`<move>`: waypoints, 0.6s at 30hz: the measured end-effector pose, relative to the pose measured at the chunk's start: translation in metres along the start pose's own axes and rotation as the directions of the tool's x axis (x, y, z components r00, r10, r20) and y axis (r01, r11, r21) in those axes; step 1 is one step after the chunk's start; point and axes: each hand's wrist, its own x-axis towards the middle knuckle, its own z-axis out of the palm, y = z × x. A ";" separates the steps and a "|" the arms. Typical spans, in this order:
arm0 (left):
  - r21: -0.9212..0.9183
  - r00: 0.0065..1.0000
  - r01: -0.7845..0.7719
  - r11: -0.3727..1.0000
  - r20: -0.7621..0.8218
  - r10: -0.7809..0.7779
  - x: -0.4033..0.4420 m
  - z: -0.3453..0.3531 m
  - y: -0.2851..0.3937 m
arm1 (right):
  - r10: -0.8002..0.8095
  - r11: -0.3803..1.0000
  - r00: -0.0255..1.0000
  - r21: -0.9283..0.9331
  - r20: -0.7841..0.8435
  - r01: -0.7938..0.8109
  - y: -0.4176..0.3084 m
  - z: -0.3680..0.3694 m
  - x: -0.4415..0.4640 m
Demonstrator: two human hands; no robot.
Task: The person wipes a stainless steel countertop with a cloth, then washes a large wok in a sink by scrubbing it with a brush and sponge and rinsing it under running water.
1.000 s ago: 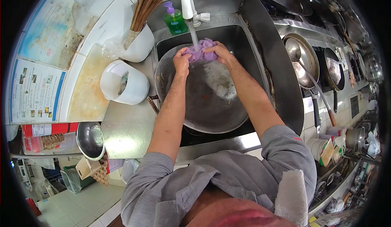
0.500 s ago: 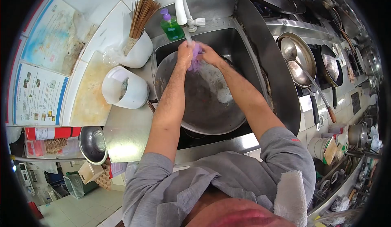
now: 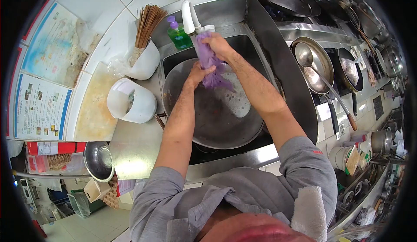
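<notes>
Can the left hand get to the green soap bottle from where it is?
Probably yes: the soap bottle stands just beyond the pan, nothing tall between. But the left hand has the purple mesh in its grip and would likely need to release it first.

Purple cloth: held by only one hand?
No, the right hand grips the purple cloth near the tap, and the left hand holds it lower, over the pan.

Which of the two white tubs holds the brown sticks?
The tub nearer the green soap bottle; brown sticks rise from it, none from the other tub.
</notes>
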 end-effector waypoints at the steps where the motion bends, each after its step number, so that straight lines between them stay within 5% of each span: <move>1: 0.148 0.999 -0.023 0.989 -0.037 0.028 0.005 0.003 -0.012 | -0.058 0.998 0.996 0.015 -0.063 0.059 -0.008 0.002 -0.002; 2: 0.028 0.997 0.070 0.997 0.011 -0.070 -0.019 0.008 0.027 | -0.178 0.970 0.965 0.130 -0.193 0.205 -0.015 0.002 -0.003; 3: 0.029 0.997 0.072 0.997 0.013 -0.072 -0.017 0.007 0.027 | -0.176 0.970 0.964 0.131 -0.197 0.204 -0.015 -0.003 -0.001; 5: -0.255 0.994 0.029 0.966 -0.097 -0.056 -0.004 0.002 0.025 | -0.301 0.922 0.861 0.106 -0.409 0.373 -0.002 -0.034 0.015; 7: -0.377 0.986 0.015 0.926 -0.147 -0.076 0.007 -0.003 0.036 | -0.216 0.939 0.810 0.110 -0.545 0.325 0.035 -0.068 0.026; 9: -0.532 0.924 -0.131 0.837 -0.371 -0.092 0.010 -0.003 0.052 | 0.282 0.949 0.785 0.043 -0.552 -0.311 0.055 -0.080 0.013; 11: -0.518 0.930 -0.107 0.848 -0.354 -0.099 0.008 0.008 0.064 | 0.490 0.872 0.757 0.222 -0.432 -0.437 0.081 -0.065 -0.004; 13: -0.350 0.989 -0.075 0.934 -0.145 0.025 -0.001 0.021 0.072 | 0.728 0.684 0.569 0.462 -0.382 -0.565 0.095 -0.042 -0.005; 14: -0.254 0.998 -0.034 0.967 -0.063 0.019 -0.005 0.020 0.072 | 0.729 0.683 0.569 0.467 -0.382 -0.562 0.097 -0.036 -0.014; 16: -0.431 0.998 -0.062 0.900 -0.029 0.055 -0.016 0.016 0.073 | 0.473 0.595 0.868 0.672 0.151 -0.441 0.099 -0.028 -0.029; 18: -0.599 0.988 -0.151 0.786 -0.072 0.134 -0.014 0.000 0.054 | 0.399 0.577 0.912 0.745 0.099 -0.333 0.114 -0.019 -0.012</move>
